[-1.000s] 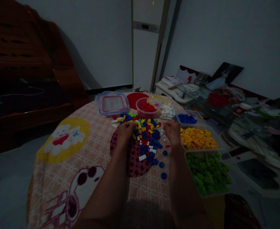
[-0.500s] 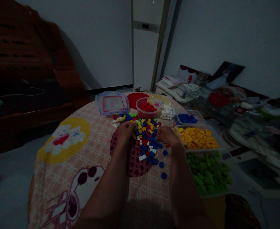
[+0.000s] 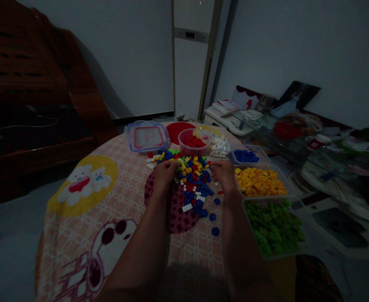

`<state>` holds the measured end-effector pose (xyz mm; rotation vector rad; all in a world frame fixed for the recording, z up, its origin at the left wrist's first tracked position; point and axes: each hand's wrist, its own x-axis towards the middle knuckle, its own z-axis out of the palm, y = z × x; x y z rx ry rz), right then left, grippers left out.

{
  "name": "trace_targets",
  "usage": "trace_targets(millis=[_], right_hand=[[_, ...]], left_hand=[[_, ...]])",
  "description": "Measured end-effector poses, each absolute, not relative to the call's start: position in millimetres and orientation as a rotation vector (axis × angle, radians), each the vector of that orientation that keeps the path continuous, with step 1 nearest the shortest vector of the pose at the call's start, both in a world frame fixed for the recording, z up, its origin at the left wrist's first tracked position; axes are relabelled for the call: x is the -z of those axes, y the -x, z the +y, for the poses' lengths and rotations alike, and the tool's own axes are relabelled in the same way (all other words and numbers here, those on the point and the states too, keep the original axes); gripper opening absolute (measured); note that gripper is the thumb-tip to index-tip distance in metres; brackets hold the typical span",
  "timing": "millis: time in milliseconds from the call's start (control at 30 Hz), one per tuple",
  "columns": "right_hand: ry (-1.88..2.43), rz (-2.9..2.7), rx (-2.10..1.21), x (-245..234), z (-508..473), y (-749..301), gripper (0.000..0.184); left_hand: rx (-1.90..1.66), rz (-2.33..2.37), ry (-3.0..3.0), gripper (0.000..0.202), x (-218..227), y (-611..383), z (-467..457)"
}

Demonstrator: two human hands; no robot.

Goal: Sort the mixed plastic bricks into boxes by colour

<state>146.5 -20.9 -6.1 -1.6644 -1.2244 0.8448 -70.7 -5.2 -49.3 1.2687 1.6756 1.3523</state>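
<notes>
Mixed bricks are heaped on the tablecloth between the hands. Left hand is bunched at the heap's left edge, right hand curled at its right; whether anything is pinched in either cannot be told. Small pieces are best picked singly from the edge, no raking; blue discs should be kept clear of the right forearm.

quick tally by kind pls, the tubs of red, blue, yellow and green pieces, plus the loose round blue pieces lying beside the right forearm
Tub of red pieces: 1
Tub of blue pieces: 1
Tub of yellow pieces: 1
Tub of green pieces: 1
Loose round blue pieces: 3
Total: 7
</notes>
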Motion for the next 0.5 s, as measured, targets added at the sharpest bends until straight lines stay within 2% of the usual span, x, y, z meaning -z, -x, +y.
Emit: trace_targets(millis=[167,233,367,500], right_hand=[[1.469,-0.86,-0.856,18,-7,-147,0.024],[1.384,-0.768,-0.754,22,-1,-153,0.033],[1.283,-0.753,-0.439,24,6,-168,0.064],[1.316,-0.82,-0.352,22,4,-168,0.069]], left_hand=[[-1.351,1.689,-1.274,0.032,49,70,-6],[-1.351,1.684,-1.273,0.032,50,70,-5],[-1.335,1.674,-1.278,0.031,51,70,-4],[-1.354,1.636,-1.261,0.032,52,69,-3]])
